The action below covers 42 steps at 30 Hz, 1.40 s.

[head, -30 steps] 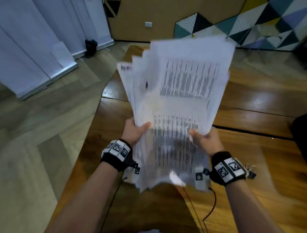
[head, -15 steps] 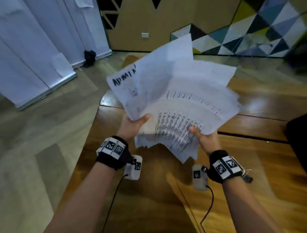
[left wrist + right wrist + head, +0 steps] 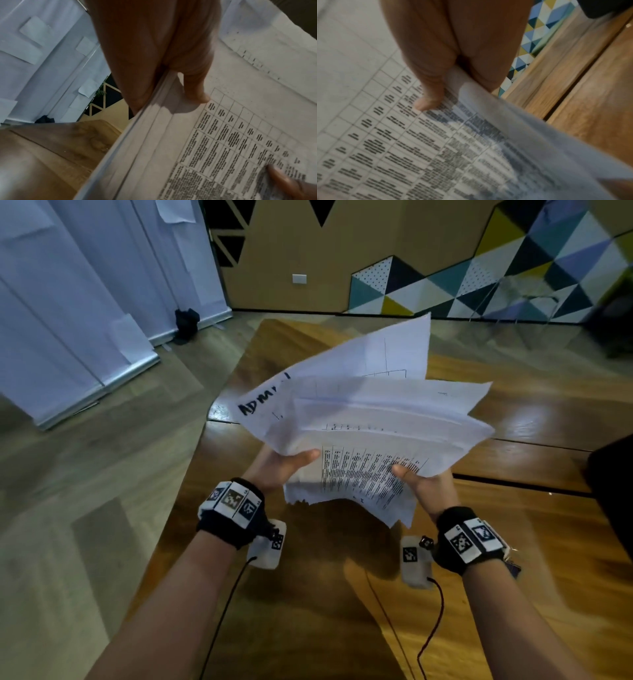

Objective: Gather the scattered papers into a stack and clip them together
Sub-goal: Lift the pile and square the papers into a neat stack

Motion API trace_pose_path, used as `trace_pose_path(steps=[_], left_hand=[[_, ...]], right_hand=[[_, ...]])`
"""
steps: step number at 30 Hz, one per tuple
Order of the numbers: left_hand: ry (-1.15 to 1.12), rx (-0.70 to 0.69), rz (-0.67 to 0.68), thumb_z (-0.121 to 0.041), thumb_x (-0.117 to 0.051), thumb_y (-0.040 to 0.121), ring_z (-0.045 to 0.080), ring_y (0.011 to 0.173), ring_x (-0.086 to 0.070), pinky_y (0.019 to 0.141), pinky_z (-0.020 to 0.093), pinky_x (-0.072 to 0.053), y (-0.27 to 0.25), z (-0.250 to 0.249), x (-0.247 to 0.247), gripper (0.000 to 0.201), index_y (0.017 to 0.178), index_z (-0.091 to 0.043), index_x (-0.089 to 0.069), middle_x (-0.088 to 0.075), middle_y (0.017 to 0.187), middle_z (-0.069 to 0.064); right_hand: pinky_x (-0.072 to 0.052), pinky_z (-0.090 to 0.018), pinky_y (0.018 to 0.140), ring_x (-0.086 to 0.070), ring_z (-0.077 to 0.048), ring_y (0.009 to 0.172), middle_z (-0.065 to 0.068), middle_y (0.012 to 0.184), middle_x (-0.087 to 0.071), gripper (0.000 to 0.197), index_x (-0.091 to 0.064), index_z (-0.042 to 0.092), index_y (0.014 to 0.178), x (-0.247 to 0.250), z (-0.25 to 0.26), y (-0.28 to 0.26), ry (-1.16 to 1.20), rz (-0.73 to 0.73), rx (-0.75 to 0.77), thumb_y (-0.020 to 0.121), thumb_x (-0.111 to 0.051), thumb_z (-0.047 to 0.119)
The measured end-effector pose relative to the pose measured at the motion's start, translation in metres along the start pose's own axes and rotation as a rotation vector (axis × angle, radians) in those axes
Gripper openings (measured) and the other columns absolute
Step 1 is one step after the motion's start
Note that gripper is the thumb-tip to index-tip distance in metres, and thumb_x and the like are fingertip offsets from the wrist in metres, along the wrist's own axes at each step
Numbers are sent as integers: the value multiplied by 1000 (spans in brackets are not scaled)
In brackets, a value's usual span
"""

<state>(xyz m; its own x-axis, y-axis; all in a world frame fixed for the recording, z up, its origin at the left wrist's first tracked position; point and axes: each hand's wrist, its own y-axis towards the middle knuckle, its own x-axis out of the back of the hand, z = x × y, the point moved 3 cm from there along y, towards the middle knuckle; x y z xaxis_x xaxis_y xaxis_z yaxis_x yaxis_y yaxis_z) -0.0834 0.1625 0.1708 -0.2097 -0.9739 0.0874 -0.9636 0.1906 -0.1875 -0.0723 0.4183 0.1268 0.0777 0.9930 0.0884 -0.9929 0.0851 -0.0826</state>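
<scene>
A loose, fanned bundle of white papers [image 3: 370, 433] hangs in the air above the wooden table [image 3: 513, 542], its sheets splayed and uneven. The top sheet carries a printed table [image 3: 231, 142]; a back sheet shows handwritten black letters. My left hand [image 3: 284, 465] grips the bundle's left edge, thumb on top [image 3: 197, 93] and fingers underneath. My right hand [image 3: 421, 484] grips the right edge the same way, thumb on the printed sheet [image 3: 428, 102]. A binder clip [image 3: 512, 563] lies on the table, mostly hidden behind my right wrist.
A dark object [image 3: 613, 494] sits at the table's right edge. The table's left edge [image 3: 191, 460] drops to a wooden floor with white panels [image 3: 68, 320] beyond. Wrist-camera cables [image 3: 431, 628] trail below both forearms.
The bundle has tipped from nearly upright and facing me to lying flatter, pointing away, and its sheets have fanned apart. Both hands keep their grip.
</scene>
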Motion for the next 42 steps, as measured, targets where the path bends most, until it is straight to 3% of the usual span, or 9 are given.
trace_pose_path(steps=[3, 9, 12, 16, 26, 29, 33, 38, 42], left_hand=[[-19, 2, -34, -15, -62, 86, -11, 88, -64, 84, 16, -48, 1, -6, -2, 22, 97, -34, -61, -66, 99, -18], [23, -69, -30, -6, -75, 73, -1, 99, -66, 84, 21, -55, -3, -9, 22, 41, 102, -32, -62, -69, 107, -10], [18, -84, -28, -6, -79, 69, 9, 106, -66, 88, 29, -56, -3, -7, 19, 47, 111, -20, -63, -70, 113, 0], [-5, -72, -82, -6, -77, 71, -5, 90, -68, 74, 15, -55, -1, -13, 11, 42, 109, -16, -63, -70, 102, -8], [65, -123, 82, -5, -81, 64, 22, 107, -66, 94, 44, -53, -6, -2, 11, 52, 113, -6, -65, -69, 114, 12], [33, -172, -21, -6, -77, 70, 8, 100, -67, 86, 29, -57, -3, -19, 0, 41, 106, -20, -65, -71, 105, -2], [-101, -344, -210, -5, -70, 77, 9, 81, -71, 69, 23, -58, -10, -44, 11, 18, 94, -10, -71, -76, 88, -3], [-290, -208, -379, -35, -67, 73, -2, 54, -64, 49, 11, -49, -15, -16, 7, 41, 97, -2, -67, -72, 60, -13], [-304, -179, -504, -24, -58, 89, 0, 52, -62, 49, 13, -48, -16, -10, 2, 26, 85, -2, -70, -68, 54, -8]], right_hand=[[-48, -17, 79, -62, 5, 93, 12, 104, -66, 37, -58, 19, 111, -2, 7, 3, 48, -48, 25, 79, -70, 5], [-55, -19, 76, -69, -8, 95, 0, 105, -71, 43, -62, 5, 113, 4, 16, 2, 31, 79, 73, 72, -73, -1], [-56, -20, 75, -70, -6, 94, 7, 96, -75, 41, -64, 16, 107, 0, 17, 2, 26, 150, 51, 71, -73, -1], [-54, -15, 74, -70, -4, 90, 15, 89, -76, 34, -67, 20, 99, -8, 27, 2, 71, 147, 67, 73, -73, -2], [-57, -26, 83, -70, -9, 93, 3, 96, -75, 38, -65, 11, 108, -9, 27, -7, -32, 291, 5, 72, -74, 3], [-57, -32, 80, -71, -15, 91, 0, 96, -75, 29, -68, 13, 98, -21, 53, -7, 49, 162, 195, 71, -74, 5], [-55, -21, 72, -72, -7, 86, 11, 88, -76, 28, -75, 27, 86, -13, 77, -13, 234, 135, 293, 64, -74, 10], [-57, -22, 77, -71, -7, 89, 12, 90, -76, 49, -73, 34, 87, -16, 46, -17, 117, 219, 75, 42, -85, 49], [-53, -30, 88, -68, -9, 100, 10, 97, -75, 38, -71, 44, 87, -27, 34, -15, 94, 276, 4, 55, -81, 25]])
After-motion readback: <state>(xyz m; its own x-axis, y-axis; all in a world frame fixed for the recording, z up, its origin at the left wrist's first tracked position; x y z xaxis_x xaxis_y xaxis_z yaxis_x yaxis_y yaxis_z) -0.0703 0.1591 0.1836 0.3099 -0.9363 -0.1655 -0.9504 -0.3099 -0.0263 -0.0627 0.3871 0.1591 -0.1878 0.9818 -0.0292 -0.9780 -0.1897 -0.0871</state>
